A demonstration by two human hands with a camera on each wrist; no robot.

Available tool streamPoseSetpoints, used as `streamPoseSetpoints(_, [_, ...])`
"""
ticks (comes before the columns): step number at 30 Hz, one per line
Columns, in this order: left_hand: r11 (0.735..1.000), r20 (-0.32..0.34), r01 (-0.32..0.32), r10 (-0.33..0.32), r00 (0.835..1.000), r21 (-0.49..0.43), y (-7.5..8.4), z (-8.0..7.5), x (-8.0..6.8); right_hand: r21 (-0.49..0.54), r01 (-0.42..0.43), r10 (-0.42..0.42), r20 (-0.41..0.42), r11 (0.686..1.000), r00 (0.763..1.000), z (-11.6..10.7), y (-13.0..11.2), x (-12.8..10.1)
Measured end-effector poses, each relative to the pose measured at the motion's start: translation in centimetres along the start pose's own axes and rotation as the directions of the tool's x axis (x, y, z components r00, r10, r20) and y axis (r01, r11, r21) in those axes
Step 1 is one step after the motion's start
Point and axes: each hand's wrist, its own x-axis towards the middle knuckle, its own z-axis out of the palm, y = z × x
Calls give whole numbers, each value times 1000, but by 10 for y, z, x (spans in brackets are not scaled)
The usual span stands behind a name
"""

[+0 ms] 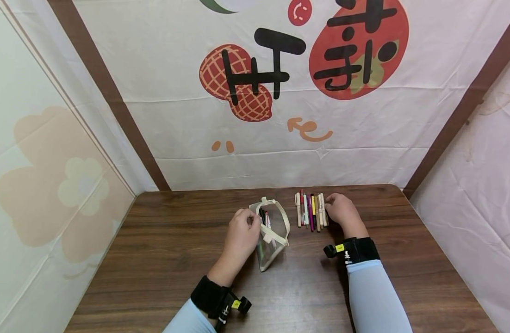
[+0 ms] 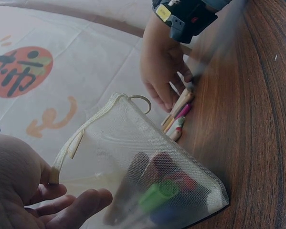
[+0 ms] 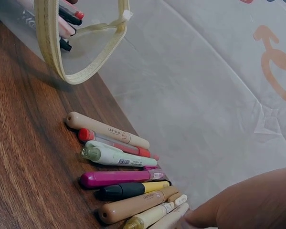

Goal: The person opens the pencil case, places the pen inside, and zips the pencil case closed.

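A cream mesh zip pouch [image 1: 268, 249] stands on the table with several pens inside, and its zipped mouth gapes. My left hand [image 1: 243, 231] grips the pouch's rim at its left side; in the left wrist view a green-ended marker [image 2: 159, 195] shows through the mesh. Right of the pouch lies a row of pens, among them a magenta pen [image 3: 121, 178], a black-and-yellow pen [image 3: 133, 190] and a brown pen [image 3: 138, 205]. At the row's right end my right hand [image 1: 341, 212] touches the outermost cream pen [image 3: 171, 218], its fingers loosely bent.
The pens lie side by side near the back edge of the brown wooden table [image 1: 155, 259]. Behind it hangs a white printed cloth [image 1: 171, 134], and more cloth flanks both sides. Each wrist wears a black strap with a small camera.
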Motion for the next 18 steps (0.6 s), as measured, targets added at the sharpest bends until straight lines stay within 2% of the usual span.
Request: streamPoseSetpoints(18, [1000, -10, -5, 5, 1000, 15, -1, 1, -2, -1, 15, -15, -12, 1000, 1000, 3, 5, 0])
